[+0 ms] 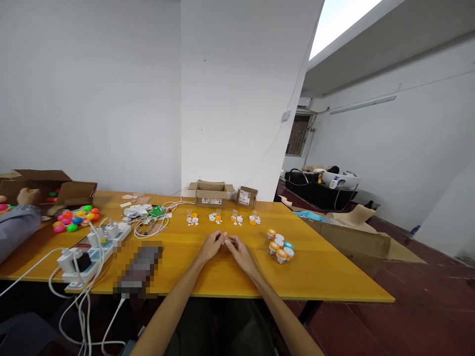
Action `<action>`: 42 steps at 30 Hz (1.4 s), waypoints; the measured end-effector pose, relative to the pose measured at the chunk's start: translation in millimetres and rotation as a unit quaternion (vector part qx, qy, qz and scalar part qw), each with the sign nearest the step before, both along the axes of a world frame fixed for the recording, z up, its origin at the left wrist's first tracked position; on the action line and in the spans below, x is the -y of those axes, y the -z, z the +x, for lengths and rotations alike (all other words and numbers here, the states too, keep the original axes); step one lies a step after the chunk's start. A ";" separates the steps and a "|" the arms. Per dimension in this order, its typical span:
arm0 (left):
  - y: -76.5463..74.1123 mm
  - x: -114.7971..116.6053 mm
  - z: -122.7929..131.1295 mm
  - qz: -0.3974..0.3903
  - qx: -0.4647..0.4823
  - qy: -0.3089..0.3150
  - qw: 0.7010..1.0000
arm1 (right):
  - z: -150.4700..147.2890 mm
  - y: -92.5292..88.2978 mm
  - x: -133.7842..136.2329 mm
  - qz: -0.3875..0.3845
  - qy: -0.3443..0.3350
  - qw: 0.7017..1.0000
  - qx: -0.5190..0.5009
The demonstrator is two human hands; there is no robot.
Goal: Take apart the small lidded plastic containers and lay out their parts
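My left hand (213, 245) and my right hand (239, 250) meet over the table's near middle. Their fingers are curled and pinched together around something small and pale, too small to name. Beyond them lies a row of small part groups, with orange rings (253, 222), white discs (212, 218) and clear cups (235, 212). To the right of my right hand, several small clear jars (281, 256) with orange, white and teal lids stand close together.
Two cardboard boxes (211, 201) stand at the table's back. On the left are a power strip (107, 252) with white cables, a blurred-out phone (140, 269) and colourful balls (76, 217). Another person's sleeved arm (18, 227) reaches toward a box (76, 194) there.
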State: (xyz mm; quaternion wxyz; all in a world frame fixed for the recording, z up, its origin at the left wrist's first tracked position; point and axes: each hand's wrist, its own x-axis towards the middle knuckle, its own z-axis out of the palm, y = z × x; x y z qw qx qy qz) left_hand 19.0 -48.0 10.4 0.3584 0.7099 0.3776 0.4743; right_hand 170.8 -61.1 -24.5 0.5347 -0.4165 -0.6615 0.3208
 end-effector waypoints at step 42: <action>-2.0 0.6 -0.2 0.003 -0.029 -0.008 1.000 | 1.6 -3.8 4.9 0.005 -0.010 1.000 0.014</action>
